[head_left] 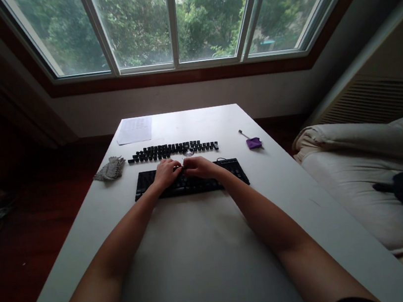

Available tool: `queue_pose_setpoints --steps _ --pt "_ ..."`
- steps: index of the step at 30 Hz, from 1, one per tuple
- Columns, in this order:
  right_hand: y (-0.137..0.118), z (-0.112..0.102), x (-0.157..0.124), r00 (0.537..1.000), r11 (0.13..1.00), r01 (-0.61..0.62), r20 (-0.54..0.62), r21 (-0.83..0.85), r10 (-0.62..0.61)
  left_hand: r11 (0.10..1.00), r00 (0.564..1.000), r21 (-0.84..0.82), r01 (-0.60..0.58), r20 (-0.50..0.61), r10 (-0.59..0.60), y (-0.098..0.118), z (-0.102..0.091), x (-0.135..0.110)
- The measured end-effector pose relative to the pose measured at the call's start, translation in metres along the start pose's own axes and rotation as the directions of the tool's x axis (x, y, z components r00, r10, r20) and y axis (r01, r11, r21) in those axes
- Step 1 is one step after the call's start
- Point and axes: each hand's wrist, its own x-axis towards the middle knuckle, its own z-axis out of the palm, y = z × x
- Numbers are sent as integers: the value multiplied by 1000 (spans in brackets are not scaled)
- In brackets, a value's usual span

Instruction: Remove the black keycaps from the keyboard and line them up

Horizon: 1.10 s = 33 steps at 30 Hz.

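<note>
A black keyboard (191,187) lies across the white table in front of me. My left hand (167,172) rests over its left-middle part, fingers curled and drawn together. Close beside it, my right hand (200,166) is pinched over the keyboard's middle, its fingertips almost meeting those of the left. Whatever is between the fingertips is too small and dark to make out. Just beyond the keyboard, loose black keycaps (164,151) stand in uneven rows. A small shiny clear thing (188,152) sits among them, its kind unclear.
A crumpled grey cloth (111,168) lies left of the keycaps, and paper (134,130) at the far left corner. To the right are a purple cloth (254,143) and a thin brush-like stick (244,134). A pale couch (357,189) stands beyond the table's right edge (327,188).
</note>
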Motion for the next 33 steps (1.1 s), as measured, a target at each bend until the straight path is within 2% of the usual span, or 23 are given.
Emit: queue_pose_setpoints --steps 5,8,13,18,22,26,29,33 --pt "-15 -8 -7 995 970 79 75 -230 -64 1000 1000 -15 -3 -18 2 -6 0 3" --pt "-20 -6 -8 996 937 91 36 -336 -83 1000 999 -20 -17 -28 16 -7 1 3" --pt "-18 4 -4 996 929 58 -46 -365 -80 1000 1000 -5 -2 -30 2 -5 1 1" --pt "-16 5 -2 997 924 66 -8 -376 -74 999 998 -19 -32 -60 31 -5 -1 -2" --pt "-14 -4 -5 999 958 44 16 -285 -41 999 998 -30 -27 -66 25 -4 -3 -4" --pt "-12 -14 -11 994 992 -30 99 -125 43 999 998 -43 -16 -68 13 -1 -7 -5" --pt "-7 -17 -14 994 999 -55 98 3 54 998 997 -57 -10 -78 6 3 -11 -7" --pt "7 -16 -15 986 959 -148 115 242 123 985 988 -137 -104 -132 85 8 -17 -11"
